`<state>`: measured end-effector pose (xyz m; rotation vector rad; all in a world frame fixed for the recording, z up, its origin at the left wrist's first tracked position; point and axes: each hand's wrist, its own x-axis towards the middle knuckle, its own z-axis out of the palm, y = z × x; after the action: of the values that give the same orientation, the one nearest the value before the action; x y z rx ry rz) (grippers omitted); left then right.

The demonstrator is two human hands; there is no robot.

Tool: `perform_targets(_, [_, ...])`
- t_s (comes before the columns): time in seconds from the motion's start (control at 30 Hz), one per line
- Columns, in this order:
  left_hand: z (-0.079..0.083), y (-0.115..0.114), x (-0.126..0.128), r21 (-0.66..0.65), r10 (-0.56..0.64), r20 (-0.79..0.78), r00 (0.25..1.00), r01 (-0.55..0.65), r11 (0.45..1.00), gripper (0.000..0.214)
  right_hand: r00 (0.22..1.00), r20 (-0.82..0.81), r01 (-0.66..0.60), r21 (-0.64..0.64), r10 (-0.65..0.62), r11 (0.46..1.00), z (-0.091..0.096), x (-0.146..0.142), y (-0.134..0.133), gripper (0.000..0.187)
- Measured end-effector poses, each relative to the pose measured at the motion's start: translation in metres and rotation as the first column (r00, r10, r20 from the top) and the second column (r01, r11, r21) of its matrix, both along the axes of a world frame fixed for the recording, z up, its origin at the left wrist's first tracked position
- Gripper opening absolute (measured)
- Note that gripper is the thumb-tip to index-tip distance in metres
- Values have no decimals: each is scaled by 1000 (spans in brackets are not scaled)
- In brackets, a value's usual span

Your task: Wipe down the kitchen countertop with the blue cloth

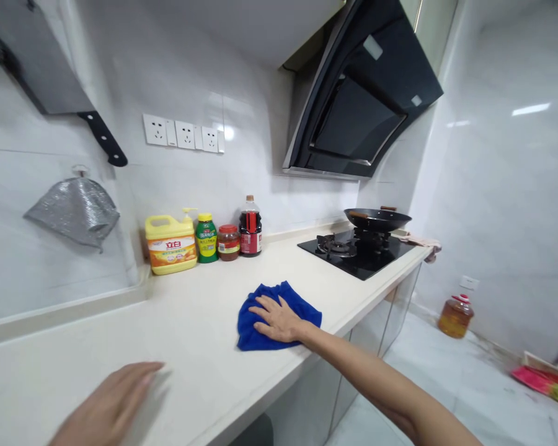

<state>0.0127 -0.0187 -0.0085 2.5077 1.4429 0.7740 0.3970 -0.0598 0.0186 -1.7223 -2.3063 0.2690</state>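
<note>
Two hands of mine are over this pale counter, and the right hand has the action! It's spread flat on the blue cloth, fingers fanned and unclenched, palm down, pressing on top rather than pinching it. The cloth lies rumpled near the counter's front edge, between the row of bottles at the back and the stove off to the right.

Over to the left hand, low in the corner: fingers stretched out and held close together, uncurled, a little blurred, well apart from the cloth. Whether it touches the counter, I cannot tell.

Back along the wall, what a line-up! A yellow soap jug leads, then a green bottle with a yellow cap, a red-lidded jar and a tall dark bottle, all upright. Three sockets sit above them. To the right, a black wok rests on the stove's far burner, beneath the slanted dark hood. High on my left, a cleaver shows against the wall, a silvery cloth hanging below it. And down on the floor, far right, stands a red-capped jug of amber liquid!
</note>
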Motion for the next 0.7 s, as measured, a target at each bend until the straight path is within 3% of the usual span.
perform_targets(0.13, [26, -45, 97, 22, -273, -3, 962, 273, 962, 46, 948, -314, -93, -115, 53, 989, 8, -7, -23, 56])
perform_targets(0.2, [35, -55, 134, 84, -318, -52, 947, 322, 943, 40, 843, -531, -111, -18, 84, 994, 8, 2, -31, 49])
perform_targets(0.27, [37, -55, 163, 94, -338, -73, 938, 343, 934, 40, 737, -667, 22, 188, 111, 982, 1, 21, -39, 45])
perform_targets(0.37, [32, -46, 200, 94, -360, -99, 928, 369, 925, 41, 746, -660, 279, 429, 87, 859, -19, 62, -48, 35])
perform_targets(0.5, [25, -36, 237, 64, -390, -129, 912, 400, 914, 46, 812, -564, 476, 492, -149, 729, -45, 116, -59, 34])
perform_targets(0.6, [22, -30, 249, 19, -414, -161, 896, 422, 906, 56, 814, -491, 549, 479, -309, 685, -57, 135, -66, 36])
perform_targets(0.7, [21, -19, 240, -39, -420, -206, 884, 422, 906, 64, 820, -426, 563, 480, -382, 673, -63, 138, -65, 37])
